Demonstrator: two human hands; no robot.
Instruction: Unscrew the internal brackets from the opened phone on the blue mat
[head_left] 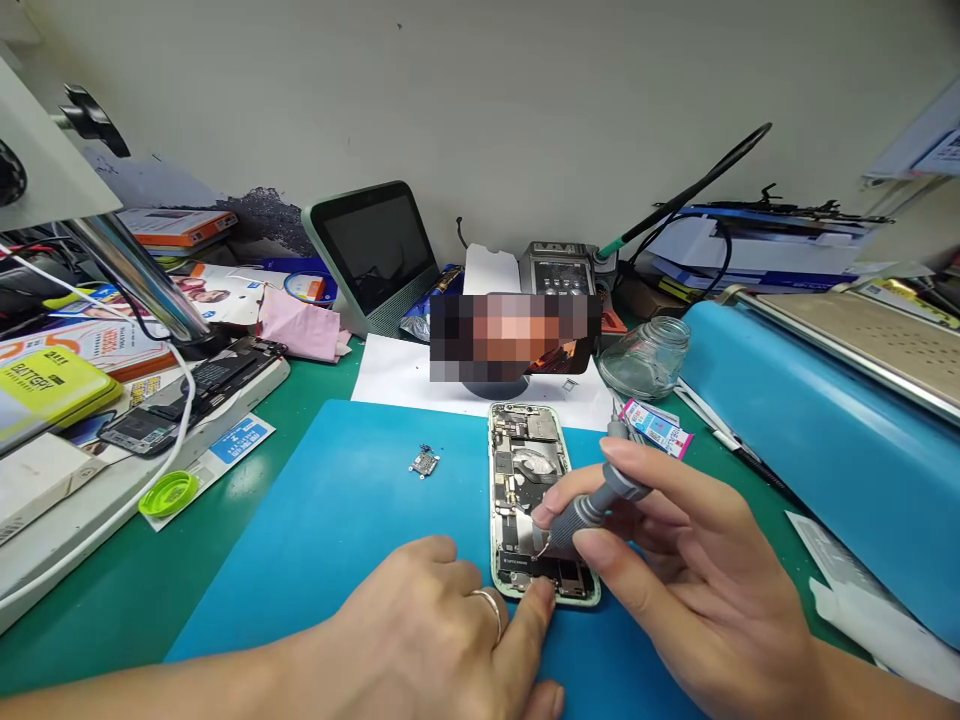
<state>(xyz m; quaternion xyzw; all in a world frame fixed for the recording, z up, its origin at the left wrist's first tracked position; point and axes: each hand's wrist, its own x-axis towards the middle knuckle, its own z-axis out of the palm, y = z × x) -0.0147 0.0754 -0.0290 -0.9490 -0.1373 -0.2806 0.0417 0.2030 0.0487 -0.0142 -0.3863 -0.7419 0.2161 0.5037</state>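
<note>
- The opened phone (523, 490) lies on the blue mat (300, 540).
- The right hand (712, 570) holds a grey screwdriver (581, 522) tilted over the phone's near half; I cannot tell whether its tip touches.
- The left hand (442, 612) rests a fingertip on the phone's near end, thumb apart.
- Small metal parts (424, 463) lie left of the phone.

I see a way over the mat (300, 530) left of the phone (536, 465), past small parts (424, 462); jar (649, 358) and blue case (810, 410) crowd the right.
</note>
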